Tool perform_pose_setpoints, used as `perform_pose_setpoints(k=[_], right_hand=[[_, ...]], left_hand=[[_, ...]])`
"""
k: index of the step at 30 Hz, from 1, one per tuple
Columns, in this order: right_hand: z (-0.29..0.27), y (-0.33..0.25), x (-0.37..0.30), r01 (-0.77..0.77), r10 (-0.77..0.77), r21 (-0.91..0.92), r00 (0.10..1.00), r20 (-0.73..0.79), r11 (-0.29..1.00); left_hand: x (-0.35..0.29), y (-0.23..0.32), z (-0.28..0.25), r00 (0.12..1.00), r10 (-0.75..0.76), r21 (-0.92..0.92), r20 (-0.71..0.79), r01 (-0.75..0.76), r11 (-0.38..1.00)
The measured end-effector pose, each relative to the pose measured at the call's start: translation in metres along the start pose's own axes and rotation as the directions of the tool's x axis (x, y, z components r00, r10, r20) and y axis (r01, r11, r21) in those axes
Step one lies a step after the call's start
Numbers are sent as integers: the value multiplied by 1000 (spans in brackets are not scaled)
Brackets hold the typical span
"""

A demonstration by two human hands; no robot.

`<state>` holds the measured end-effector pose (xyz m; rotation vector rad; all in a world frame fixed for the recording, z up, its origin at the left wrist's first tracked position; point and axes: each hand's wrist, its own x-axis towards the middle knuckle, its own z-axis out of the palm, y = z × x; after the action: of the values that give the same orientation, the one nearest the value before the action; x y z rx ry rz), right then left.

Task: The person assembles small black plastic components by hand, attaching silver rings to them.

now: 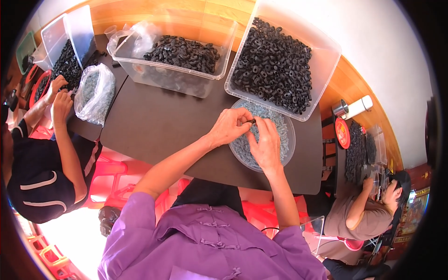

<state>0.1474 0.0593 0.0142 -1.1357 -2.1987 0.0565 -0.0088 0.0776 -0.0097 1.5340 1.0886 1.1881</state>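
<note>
Brn tbl (140, 123) holds 2 bins (161, 78), rnd tub (292, 145).

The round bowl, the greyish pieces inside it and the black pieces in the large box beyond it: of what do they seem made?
Round bowl: probably smooth clear plastic; translucent wall.
Greyish pieces: perhaps shiny metal, given silvery glints; too small to tell.
Black pieces: likely moulded plastic, uniformly dark, slight sheen.

Watching remotely, I am finding no readable text or numbers (the red round plate (342, 133) at right is showing marks too small to read).
</note>
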Motion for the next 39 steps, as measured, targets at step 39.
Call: perform_pose_setpoints(k=[39], right_hand=[[-8, -15, -9, 22, -33, -114, 995, -95, 993]], left_hand=[[-6, 9, -12, 970, -134, -114, 201, 159, 981]])
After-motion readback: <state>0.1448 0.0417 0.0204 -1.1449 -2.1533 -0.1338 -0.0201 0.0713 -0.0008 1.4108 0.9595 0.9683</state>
